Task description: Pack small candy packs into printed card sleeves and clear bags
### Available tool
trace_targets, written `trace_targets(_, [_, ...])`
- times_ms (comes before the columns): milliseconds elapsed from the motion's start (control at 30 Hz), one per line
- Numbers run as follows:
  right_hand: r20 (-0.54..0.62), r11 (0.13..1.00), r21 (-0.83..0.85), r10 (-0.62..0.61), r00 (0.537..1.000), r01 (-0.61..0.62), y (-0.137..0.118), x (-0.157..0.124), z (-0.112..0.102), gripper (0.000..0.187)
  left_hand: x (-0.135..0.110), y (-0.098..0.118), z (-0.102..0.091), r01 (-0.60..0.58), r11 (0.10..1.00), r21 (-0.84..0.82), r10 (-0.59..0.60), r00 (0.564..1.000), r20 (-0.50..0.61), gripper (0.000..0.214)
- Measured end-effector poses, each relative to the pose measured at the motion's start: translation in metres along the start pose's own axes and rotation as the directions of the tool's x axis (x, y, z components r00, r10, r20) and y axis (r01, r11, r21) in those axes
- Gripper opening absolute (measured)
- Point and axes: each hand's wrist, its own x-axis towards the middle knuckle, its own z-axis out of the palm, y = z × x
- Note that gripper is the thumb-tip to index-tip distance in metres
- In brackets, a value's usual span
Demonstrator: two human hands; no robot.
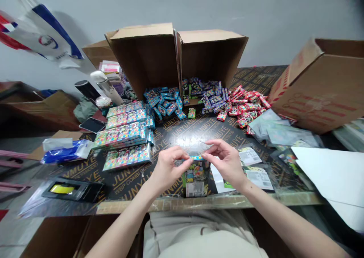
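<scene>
A dark printed box (197, 178) with a green side stands upright near the table's front edge, between my two hands. Over its top edge is a small blue piece (197, 158), seen nearly edge-on; whether it is a packet or part of the box I cannot tell. My left hand (171, 165) pinches at the piece's left end with thumb and forefinger. From the other side, my right hand (224, 160) pinches its right end, the other fingers curled above. Printed cards (257, 177) lie just right of the right hand.
Stacked wrapped packs (122, 131) sit at left. Behind are blue packets (165, 100), purple packets (214, 95) and red packets (246, 104), before two open cartons (145, 53). Clear sleeves (287, 131), white sheets (335, 174) and another carton (318, 87) occupy the right. A black tray (85, 189) lies front left.
</scene>
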Motion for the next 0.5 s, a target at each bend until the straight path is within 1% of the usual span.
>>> trace_targets(33, [0.012,0.999,-0.031,-0.036,0.999,0.036,0.002,-0.003,-0.002,0.029,-0.002,-0.001,0.001,-0.070,0.997,0.044,0.070,0.998,-0.002,0.012])
trace_targets(100, [0.057,0.976,-0.126,-0.172,0.983,0.178,0.007,-0.010,-0.008,0.025,-0.007,-0.002,0.002,-0.156,0.982,0.107,0.156,0.988,0.008,0.010])
trace_targets(167, [0.138,0.906,-0.236,-0.327,0.935,0.352,0.010,-0.017,-0.013,0.023,-0.011,-0.004,0.004,-0.189,0.971,0.144,0.185,0.982,0.039,0.011])
trace_targets(200, [0.182,0.871,-0.272,-0.371,0.911,0.409,0.011,-0.019,-0.016,0.023,-0.012,-0.004,0.005,-0.197,0.968,0.156,0.191,0.980,0.054,0.013])
trace_targets(233, [0.219,0.856,-0.288,-0.377,0.900,0.429,0.011,-0.019,-0.019,0.025,-0.013,-0.004,0.006,-0.202,0.965,0.165,0.194,0.979,0.067,0.018])
trace_targets(267, [0.237,0.862,-0.293,-0.354,0.905,0.414,0.009,-0.018,-0.021,0.026,-0.014,-0.004,0.007,-0.205,0.963,0.173,0.195,0.978,0.072,0.022])
trace_targets(333, [0.224,0.887,-0.311,-0.281,0.933,0.342,0.000,-0.010,-0.026,0.026,-0.013,-0.003,0.009,-0.205,0.962,0.182,0.197,0.979,0.061,0.026])
trace_targets(433, [0.148,0.874,-0.386,-0.256,0.955,0.294,-0.020,0.011,-0.030,0.015,-0.011,-0.002,0.013,-0.185,0.970,0.155,0.184,0.983,0.022,0.024])
trace_targets(467, [0.149,0.866,-0.407,-0.252,0.956,0.291,-0.027,0.018,-0.029,0.010,-0.010,-0.002,0.014,-0.173,0.976,0.130,0.174,0.985,-0.001,0.023])
trace_targets(500, [0.179,0.865,-0.413,-0.230,0.957,0.285,-0.032,0.024,-0.028,0.009,-0.010,-0.002,0.014,-0.155,0.983,0.098,0.159,0.987,-0.031,0.020])
